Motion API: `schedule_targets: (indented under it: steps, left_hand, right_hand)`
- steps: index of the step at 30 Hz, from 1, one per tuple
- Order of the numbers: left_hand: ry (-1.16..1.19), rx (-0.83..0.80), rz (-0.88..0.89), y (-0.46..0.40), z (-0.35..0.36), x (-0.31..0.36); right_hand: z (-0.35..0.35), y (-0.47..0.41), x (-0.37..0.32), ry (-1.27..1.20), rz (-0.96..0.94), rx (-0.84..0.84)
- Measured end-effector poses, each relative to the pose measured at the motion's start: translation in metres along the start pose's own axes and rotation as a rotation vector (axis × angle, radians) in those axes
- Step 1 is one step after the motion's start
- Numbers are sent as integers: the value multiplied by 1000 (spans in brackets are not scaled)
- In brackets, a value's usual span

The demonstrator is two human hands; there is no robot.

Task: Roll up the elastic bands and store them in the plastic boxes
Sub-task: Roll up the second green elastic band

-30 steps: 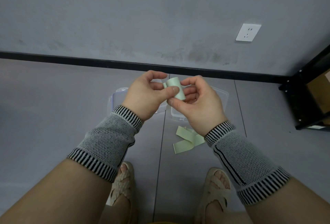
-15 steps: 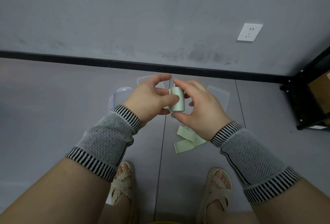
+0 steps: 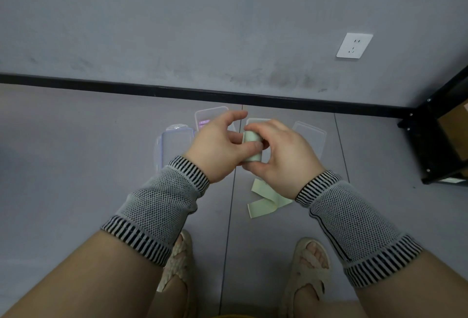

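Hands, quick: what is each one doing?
Left hand: thumb pinches the rolled green band.
Right hand: fingers curled round the same roll.

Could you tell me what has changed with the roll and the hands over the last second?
The green roll turned from tilted to upright, and the right hand came over its far side. The left hand kept its grip. The loose band on the floor stayed put.

Two hands, one band roll
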State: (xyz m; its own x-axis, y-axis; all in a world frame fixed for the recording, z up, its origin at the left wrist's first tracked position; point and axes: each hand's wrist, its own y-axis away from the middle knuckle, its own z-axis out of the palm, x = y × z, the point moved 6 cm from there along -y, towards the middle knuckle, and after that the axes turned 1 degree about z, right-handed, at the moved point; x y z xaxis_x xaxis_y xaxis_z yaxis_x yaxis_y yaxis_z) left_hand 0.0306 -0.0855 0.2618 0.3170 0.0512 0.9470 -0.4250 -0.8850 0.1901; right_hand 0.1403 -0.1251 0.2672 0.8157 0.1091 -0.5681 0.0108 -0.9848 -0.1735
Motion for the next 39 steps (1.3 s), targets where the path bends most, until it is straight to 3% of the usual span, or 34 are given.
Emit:
schedule_targets:
  steps: [4,9,15,25,30,34,39]
  left_hand:
    - [39,31,22,-1,1,2]
    - [419,93,-37,-2,-8,6]
    - [570,125,-68,-3,-9,3]
    - [452,-2,-128,-4,-9,1]
    - [458,71,-120,-5,-9,-1]
    - [425,137,-78,-5,-8,0]
    - [396,105,-91,-6,-1,-1]
  right_hand:
    - [-2,1,-1,-3,21,60]
    - [-10,4,12,-287,230,197]
    - [-5,3,16,-571,306,142]
    - [-6,5,28,-1003,428,216]
    - [1,5,27,-1184,511,238]
    - [2,3,23,-1090,488,236]
    - [-1,3,30,-1033,484,286]
